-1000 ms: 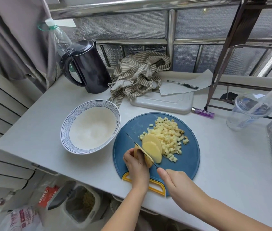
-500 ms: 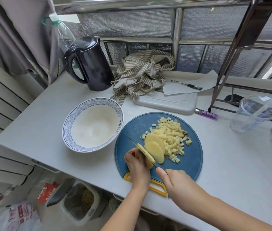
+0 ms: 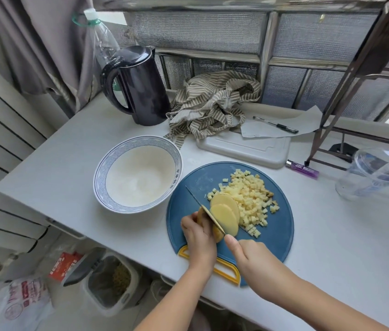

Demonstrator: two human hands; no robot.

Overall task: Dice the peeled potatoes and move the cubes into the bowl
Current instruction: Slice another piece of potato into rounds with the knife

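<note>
On the blue board (image 3: 200,177), left grip (image 3: 199,235) pinches the potato (image 3: 217,235); right grip (image 3: 250,256) seemingly curls round the knife (image 3: 203,206).

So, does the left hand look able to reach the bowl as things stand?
Probably yes: the bowl sits close on that side with nothing between, though the left hand grips the potato and must release it first.

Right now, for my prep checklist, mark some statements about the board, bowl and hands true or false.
1. The bowl holds potato cubes. False: it holds none; the cubes lie on the blue board.
2. The right hand grips the knife. True.
3. The left hand holds the potato on the board. True.
4. The kettle stands right of the board. False: it stands behind the bowl, to the left.
</note>
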